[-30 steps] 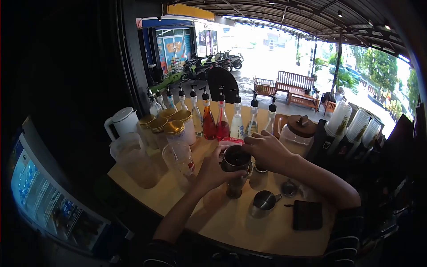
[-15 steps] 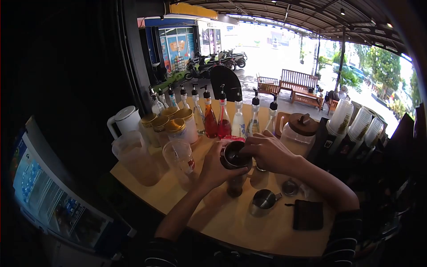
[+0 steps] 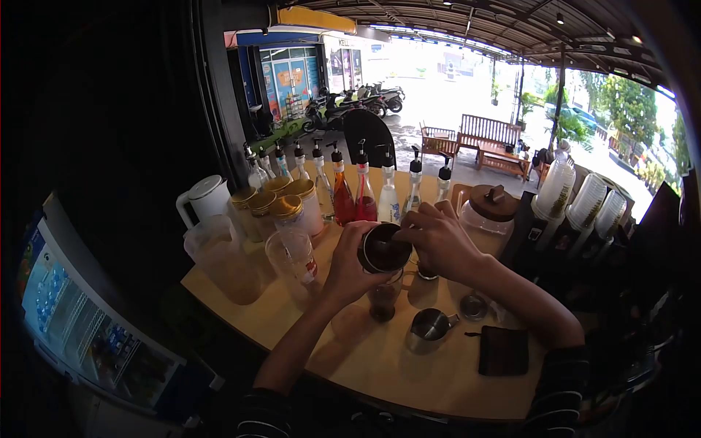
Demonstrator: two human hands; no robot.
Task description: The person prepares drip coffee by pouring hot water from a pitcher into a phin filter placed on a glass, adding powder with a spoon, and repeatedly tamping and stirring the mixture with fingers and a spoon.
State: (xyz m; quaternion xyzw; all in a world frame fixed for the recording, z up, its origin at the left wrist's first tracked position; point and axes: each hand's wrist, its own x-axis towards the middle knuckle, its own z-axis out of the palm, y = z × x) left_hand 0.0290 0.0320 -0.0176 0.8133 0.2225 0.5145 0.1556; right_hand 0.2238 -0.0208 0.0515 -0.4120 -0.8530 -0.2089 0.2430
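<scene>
My left hand (image 3: pixel 350 259) is wrapped around a round cup with a dark inside (image 3: pixel 385 250), its mouth tilted toward me. Over the cup's right rim, my right hand (image 3: pixel 438 237) has its fingers pinched together; what they hold, if anything, is hidden. Below the cup, partly covered by it, a clear glass with dark contents (image 3: pixel 382 303) stands on the table. To its right are a small metal jug (image 3: pixel 431 327), a small round glass dish (image 3: pixel 473 306) and a dark pouch (image 3: pixel 502 350).
Pump bottles of syrup (image 3: pixel 366 201) line the table's back. At left stand gold-lidded jars (image 3: pixel 287 208), a white kettle (image 3: pixel 207 197), a frosted pitcher (image 3: pixel 226 263) and a clear jug (image 3: pixel 288 259). A lidded glass jar (image 3: pixel 491 208) and stacked plastic cups (image 3: pixel 556 190) stand right.
The cup and my left hand have risen slightly, and the cup has tipped a little more toward me. My right hand has shifted up at the rim, its fingers still pinched.
</scene>
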